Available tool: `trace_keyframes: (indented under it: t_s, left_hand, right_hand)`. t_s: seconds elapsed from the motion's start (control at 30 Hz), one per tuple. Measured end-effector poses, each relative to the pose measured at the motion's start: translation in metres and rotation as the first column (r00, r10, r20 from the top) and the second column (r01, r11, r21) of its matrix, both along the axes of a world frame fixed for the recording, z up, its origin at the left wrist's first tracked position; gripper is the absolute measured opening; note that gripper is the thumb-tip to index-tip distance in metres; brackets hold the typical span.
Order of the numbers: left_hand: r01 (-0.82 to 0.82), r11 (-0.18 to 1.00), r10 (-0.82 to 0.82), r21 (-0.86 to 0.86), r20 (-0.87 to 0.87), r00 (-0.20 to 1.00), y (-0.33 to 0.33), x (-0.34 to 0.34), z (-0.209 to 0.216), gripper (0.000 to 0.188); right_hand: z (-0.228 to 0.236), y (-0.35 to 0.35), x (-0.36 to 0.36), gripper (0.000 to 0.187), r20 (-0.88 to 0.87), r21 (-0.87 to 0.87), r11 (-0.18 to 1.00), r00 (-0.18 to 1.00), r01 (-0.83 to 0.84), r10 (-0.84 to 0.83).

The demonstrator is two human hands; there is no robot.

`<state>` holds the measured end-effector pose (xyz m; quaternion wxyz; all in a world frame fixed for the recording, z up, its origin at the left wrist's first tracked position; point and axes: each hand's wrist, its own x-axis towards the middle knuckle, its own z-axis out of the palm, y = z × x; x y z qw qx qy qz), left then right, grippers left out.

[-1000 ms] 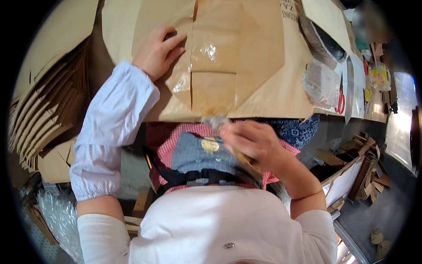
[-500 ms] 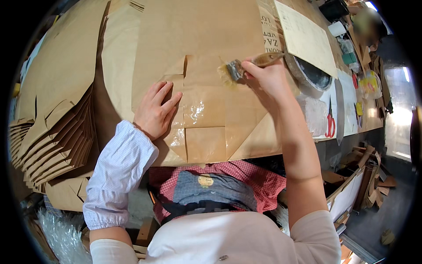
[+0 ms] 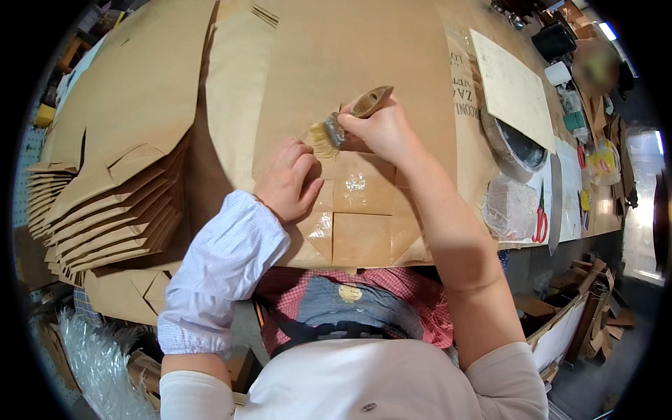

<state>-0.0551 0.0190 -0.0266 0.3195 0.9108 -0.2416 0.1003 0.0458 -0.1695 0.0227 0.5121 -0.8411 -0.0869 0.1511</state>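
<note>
A brown paper bag [image 3: 361, 236] lies flat before me, its bottom end folded into flaps, with shiny wet patches on the folds. In my right hand [image 3: 383, 133] is a flat brush [image 3: 372, 102] with a wooden handle, held closed in the fingers. Its yellowish bristles touch the paper just beyond my left hand [image 3: 287, 180]. That hand rests on the left side of the folded end, holding nothing, its fingers a little bent and the thumb apart.
A fanned stack of folded brown paper bags [image 3: 126, 203] lies at the left. To the right are a round dark basin [image 3: 521, 147] partly under a pale board [image 3: 511, 84], a plastic-wrapped block [image 3: 509, 208], red-handled scissors [image 3: 540, 222] and a long blade [image 3: 555, 199]. A person [image 3: 595, 66] is at the far right.
My right hand has swept the brush leftward across the paper, close to my left hand. The left hand's fingers have drawn closer together. The whole view has shifted slightly.
</note>
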Motion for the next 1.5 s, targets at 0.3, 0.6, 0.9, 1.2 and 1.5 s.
trace_keyframes:
  t_s: [0.3, 0.6, 0.9, 1.2, 1.5]
  left_hand:
    - [-0.054, 0.998, 0.054, 0.014, -0.017, 0.998, -0.002, -0.003, -0.005, 0.029]
    - [-0.014, 0.994, 0.007, 0.109, 0.062, 0.998, -0.005, -0.002, -0.01, 0.029]
    - [-0.246, 0.964, 0.263, 0.104, -0.52, 0.813, 0.011, 0.082, 0.025, 0.053]
    - [-0.056, 0.834, 0.018, 0.549, 0.074, 0.997, 0.007, 0.024, 0.021, 0.017]
    - [0.175, 0.765, -0.134, 0.62, -0.112, 0.985, 0.001, -0.042, 0.032, 0.064]
  right_hand:
    - [0.08, -0.118, -0.087, 0.031, 0.584, -0.21, 0.977, 0.796, -0.041, 0.159]
    - [0.035, -0.318, -0.122, 0.047, 0.561, -0.791, 0.566, 0.645, 0.233, 0.519]
    - [-0.026, -0.138, -0.048, 0.015, 0.468, -0.316, 0.947, 0.877, 0.055, 0.105]
    - [-0.021, -0.132, -0.049, 0.011, 0.507, -0.725, 0.684, 0.613, -0.077, 0.606]
    - [-0.015, -0.134, -0.1, 0.057, 0.377, -0.736, 0.632, 0.628, -0.244, 0.681]
